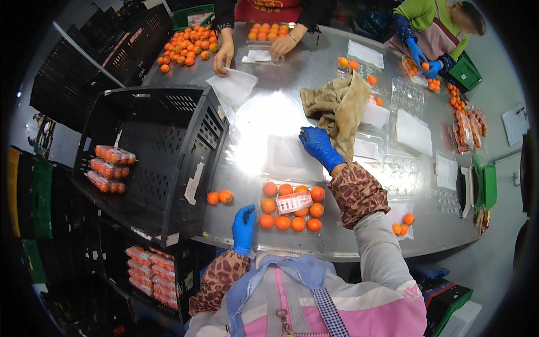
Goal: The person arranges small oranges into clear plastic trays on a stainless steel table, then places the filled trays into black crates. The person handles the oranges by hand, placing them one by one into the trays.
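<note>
Before me lies an opened clear plastic clamshell tray (290, 231) filled with round orange fruits (282, 223). A red-and-white printed card (294, 202) rests across them, and the tray's clear lid (290, 158) lies folded back on the far side. Blue-gloved, my left hand (243, 229) is beside the tray's lower left corner, fingers loosely bent and nothing visible in them. My right hand (321, 147), also blue-gloved, is over the lid's far right corner, against a crumpled brown cloth (337, 101). Its curled fingertips are partly hidden, so a grip on anything is unclear.
Left stands a black crate (162, 202) with several packed trays (110, 168). Two loose fruits (219, 197) lie near it. Across the metal table (248, 145), a co-worker's hand (224, 54) touches a white sheet (233, 86). Another gloved person (429, 67) handles fruit at right.
</note>
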{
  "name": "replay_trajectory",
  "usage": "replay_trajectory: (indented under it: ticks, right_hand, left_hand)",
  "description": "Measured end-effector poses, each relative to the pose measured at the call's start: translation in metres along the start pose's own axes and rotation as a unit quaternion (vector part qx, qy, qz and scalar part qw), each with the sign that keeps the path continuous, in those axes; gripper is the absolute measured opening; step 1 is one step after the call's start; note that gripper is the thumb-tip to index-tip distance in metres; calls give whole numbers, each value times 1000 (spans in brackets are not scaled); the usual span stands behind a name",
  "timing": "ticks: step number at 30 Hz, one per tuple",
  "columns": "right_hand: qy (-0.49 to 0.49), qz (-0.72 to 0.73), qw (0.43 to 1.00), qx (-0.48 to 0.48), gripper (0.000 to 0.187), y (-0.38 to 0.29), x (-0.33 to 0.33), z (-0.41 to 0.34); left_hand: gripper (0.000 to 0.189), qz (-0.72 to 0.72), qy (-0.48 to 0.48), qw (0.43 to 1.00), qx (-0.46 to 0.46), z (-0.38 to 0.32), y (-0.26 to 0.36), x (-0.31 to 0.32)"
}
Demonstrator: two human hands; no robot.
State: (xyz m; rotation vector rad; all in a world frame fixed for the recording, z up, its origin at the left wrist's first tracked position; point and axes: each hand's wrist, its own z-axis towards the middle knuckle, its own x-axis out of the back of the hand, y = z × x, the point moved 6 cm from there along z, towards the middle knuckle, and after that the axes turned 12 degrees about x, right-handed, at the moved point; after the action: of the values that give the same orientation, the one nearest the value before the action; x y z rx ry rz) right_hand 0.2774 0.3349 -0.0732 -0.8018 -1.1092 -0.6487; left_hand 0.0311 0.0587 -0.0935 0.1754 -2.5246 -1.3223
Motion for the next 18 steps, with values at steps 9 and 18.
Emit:
replay_trajectory:
  ticks: [9, 18]
  right_hand:
    - [193, 138, 965, 114, 16, -64, 123, -32]
    - [165, 37, 980, 108, 34, -183, 112, -193]
  left_hand:
    - [37, -25, -75, 995, 65, -4, -16, -3]
    - [42, -271, -315, 876, 244, -43, -25, -22]
